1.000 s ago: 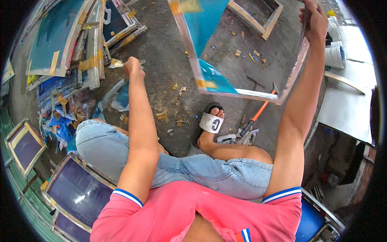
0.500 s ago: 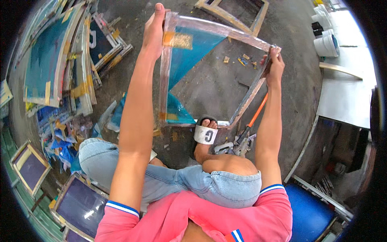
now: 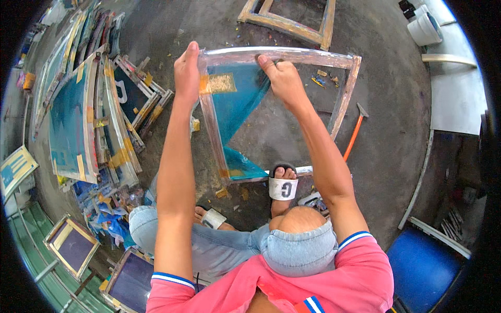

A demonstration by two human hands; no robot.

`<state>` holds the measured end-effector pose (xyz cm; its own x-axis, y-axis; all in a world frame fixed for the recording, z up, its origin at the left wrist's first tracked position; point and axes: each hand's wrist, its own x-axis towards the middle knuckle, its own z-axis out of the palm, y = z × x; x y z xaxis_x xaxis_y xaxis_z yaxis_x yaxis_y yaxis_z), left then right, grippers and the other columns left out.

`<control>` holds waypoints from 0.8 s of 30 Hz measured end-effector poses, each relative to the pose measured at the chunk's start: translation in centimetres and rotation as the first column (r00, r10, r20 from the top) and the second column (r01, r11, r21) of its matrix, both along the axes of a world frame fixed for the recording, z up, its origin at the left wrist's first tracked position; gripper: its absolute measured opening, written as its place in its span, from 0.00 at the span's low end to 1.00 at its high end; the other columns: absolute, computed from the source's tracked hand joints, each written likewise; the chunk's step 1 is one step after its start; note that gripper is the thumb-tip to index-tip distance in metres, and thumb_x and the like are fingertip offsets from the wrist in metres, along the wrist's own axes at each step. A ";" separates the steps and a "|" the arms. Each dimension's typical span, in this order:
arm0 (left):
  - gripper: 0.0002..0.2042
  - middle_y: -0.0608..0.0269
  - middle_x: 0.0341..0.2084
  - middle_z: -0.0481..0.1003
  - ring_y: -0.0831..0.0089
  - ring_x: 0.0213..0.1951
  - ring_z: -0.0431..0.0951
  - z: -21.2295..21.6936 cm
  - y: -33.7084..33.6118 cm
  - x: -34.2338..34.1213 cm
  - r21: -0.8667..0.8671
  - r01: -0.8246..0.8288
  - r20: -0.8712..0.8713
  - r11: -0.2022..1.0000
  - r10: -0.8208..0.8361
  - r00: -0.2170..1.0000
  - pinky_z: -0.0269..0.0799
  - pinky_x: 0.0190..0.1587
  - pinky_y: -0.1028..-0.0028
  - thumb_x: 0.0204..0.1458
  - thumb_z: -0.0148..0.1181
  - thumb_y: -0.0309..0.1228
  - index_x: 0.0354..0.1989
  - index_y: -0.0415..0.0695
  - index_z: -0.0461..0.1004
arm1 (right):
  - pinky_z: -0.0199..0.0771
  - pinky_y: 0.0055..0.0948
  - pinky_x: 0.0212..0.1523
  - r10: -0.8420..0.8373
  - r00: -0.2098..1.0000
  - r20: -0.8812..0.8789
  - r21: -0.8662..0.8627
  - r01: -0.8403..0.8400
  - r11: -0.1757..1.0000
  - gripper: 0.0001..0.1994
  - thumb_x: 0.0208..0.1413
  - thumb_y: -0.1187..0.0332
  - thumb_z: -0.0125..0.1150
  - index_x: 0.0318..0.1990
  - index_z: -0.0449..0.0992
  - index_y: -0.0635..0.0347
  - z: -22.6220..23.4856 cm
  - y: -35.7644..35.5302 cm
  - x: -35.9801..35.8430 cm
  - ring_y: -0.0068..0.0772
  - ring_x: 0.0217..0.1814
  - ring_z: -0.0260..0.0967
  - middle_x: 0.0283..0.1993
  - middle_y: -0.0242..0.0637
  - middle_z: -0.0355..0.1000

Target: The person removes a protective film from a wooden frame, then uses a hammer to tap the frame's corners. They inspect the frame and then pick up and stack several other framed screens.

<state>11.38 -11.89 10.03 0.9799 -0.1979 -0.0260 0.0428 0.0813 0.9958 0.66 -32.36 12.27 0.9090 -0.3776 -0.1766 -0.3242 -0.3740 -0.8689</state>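
A screen-printing frame (image 3: 342, 101) stands before me, its worn bars silvery and brown. Torn teal mesh (image 3: 237, 101) clings to its left side, with a patch of brown tape (image 3: 219, 83) near the upper left corner; the rest is an open gap. My left hand (image 3: 187, 73) is closed around that corner. At the top bar, my right hand (image 3: 284, 81) is closed on the upper edge of the torn mesh, thumb up. My sandalled foot (image 3: 282, 188) is against the bottom bar.
An orange-handled hammer (image 3: 354, 138) lies right of the frame. Stacked mesh frames (image 3: 73, 120) lean at the left above blue scraps (image 3: 112, 216). Another wooden frame (image 3: 284, 23) lies beyond. A blue drum (image 3: 422, 268) is at the lower right, white buckets (image 3: 425, 28) at the upper right.
My right hand has let go of the frame's upper right corner and moved left to grip the mesh at the top bar. The frame's top now sits lower in view.
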 end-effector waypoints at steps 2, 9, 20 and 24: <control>0.21 0.73 0.25 0.71 0.84 0.30 0.67 -0.5 -0.8 0.3 0.030 -0.030 0.066 0.999 0.027 0.997 0.66 0.35 0.77 0.63 0.51 0.49 0.25 0.45 0.70 | 0.70 0.45 0.25 0.085 0.987 0.136 -0.539 0.002 0.842 0.24 0.61 0.49 0.55 0.25 0.80 0.62 0.9 0.7 -0.5 0.48 0.22 0.73 0.17 0.52 0.70; 0.23 0.68 0.23 0.70 0.76 0.27 0.72 1.6 -0.6 -2.7 -0.125 -0.021 -0.142 0.992 0.003 0.990 0.72 0.34 0.74 0.58 0.53 0.58 0.30 0.48 0.70 | 0.74 0.44 0.29 0.606 0.773 0.187 -0.641 -0.372 0.672 0.14 0.56 0.57 0.58 0.28 0.80 0.58 6.5 12.5 1.2 0.48 0.28 0.76 0.24 0.45 0.74; 0.23 0.63 0.32 0.74 0.74 0.29 0.76 -1.7 1.8 1.4 0.126 0.395 0.022 0.910 -0.400 0.916 0.77 0.32 0.71 0.45 0.69 0.29 0.49 0.38 0.67 | 0.75 0.42 0.41 0.296 0.787 0.541 -0.316 -0.136 0.939 0.05 0.52 0.71 0.61 0.35 0.80 0.57 2.6 7.2 -0.3 0.48 0.40 0.75 0.36 0.43 0.76; 0.25 0.65 0.34 0.71 0.71 0.33 0.77 -1.9 0.8 0.3 -0.211 0.380 -0.122 0.901 -0.410 0.904 0.81 0.35 0.67 0.45 0.66 0.23 0.53 0.40 0.65 | 0.74 0.37 0.42 0.340 0.766 0.545 -0.647 0.126 0.752 0.09 0.47 0.71 0.67 0.39 0.81 0.55 3.4 2.1 2.8 0.39 0.45 0.69 0.35 0.36 0.75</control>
